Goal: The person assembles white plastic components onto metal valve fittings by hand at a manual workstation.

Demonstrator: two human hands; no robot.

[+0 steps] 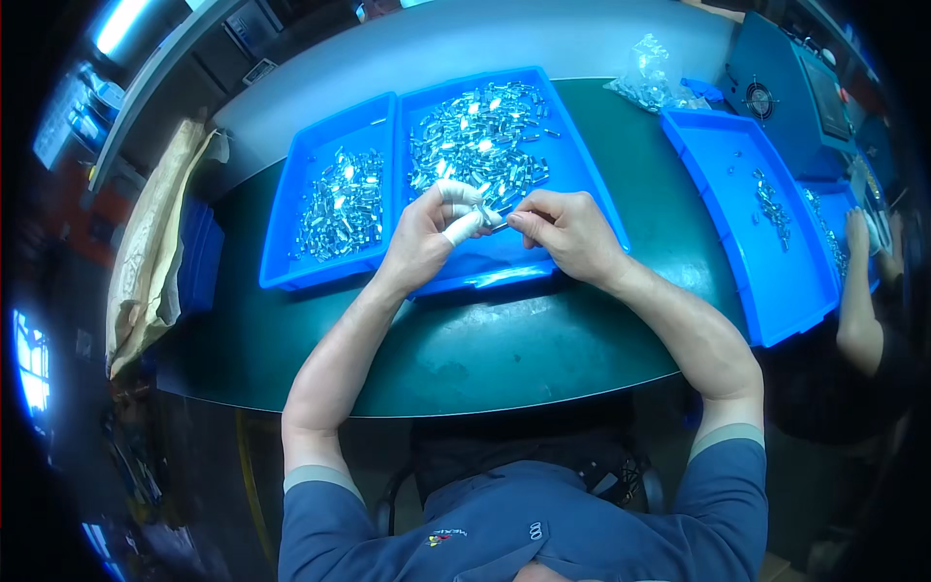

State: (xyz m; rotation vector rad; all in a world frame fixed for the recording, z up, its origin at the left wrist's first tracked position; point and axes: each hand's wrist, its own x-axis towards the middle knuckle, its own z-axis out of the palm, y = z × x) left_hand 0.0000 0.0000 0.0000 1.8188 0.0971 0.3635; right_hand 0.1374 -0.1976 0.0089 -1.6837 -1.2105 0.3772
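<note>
My left hand (423,236), with white coverings on its thumb and some fingers, is closed on a small shiny metal part (499,227). My right hand (572,231) is pinched at the other end of that part, thumb against forefinger. Both hands are over the near side of a large blue tray (572,126), which holds a heap of small metal parts (475,136). To its left, a second blue tray (278,233) contains another pile of similar metal parts (341,209). The part's finer details are hidden by my fingers.
On the green table (485,359), a third blue tray (718,204) with a few metal parts stands at the right. Behind it are a clear plastic bag (648,73) and a machine with a fan (759,97). A co-worker's arm (857,301) is far right; brown paper sacking (155,242) stands left.
</note>
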